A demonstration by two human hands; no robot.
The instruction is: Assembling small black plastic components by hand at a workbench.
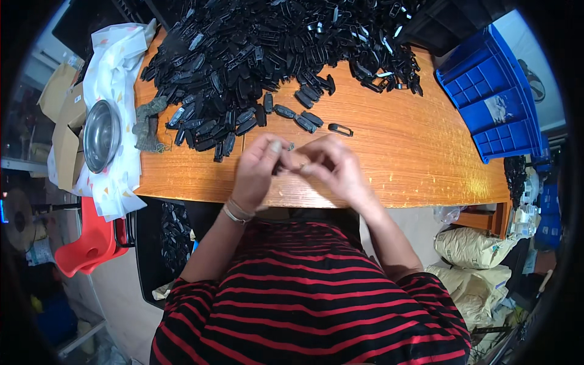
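Note:
My left hand (258, 167) and my right hand (331, 164) meet over the near edge of the wooden table (395, 152). Between their fingertips they pinch a small black plastic part (287, 163), mostly hidden by the fingers. A large heap of the same black plastic parts (261, 48) covers the far half of the table. A few loose ones lie just beyond my hands, including an open frame-shaped piece (340, 129).
A blue plastic crate (493, 97) sits tilted at the table's right end. At the left stand a metal bowl (100, 135) on a white cloth, cardboard boxes and a grey glove (148, 125). A black bin of parts (173, 234) and a red stool are below the table; sacks lie at the right.

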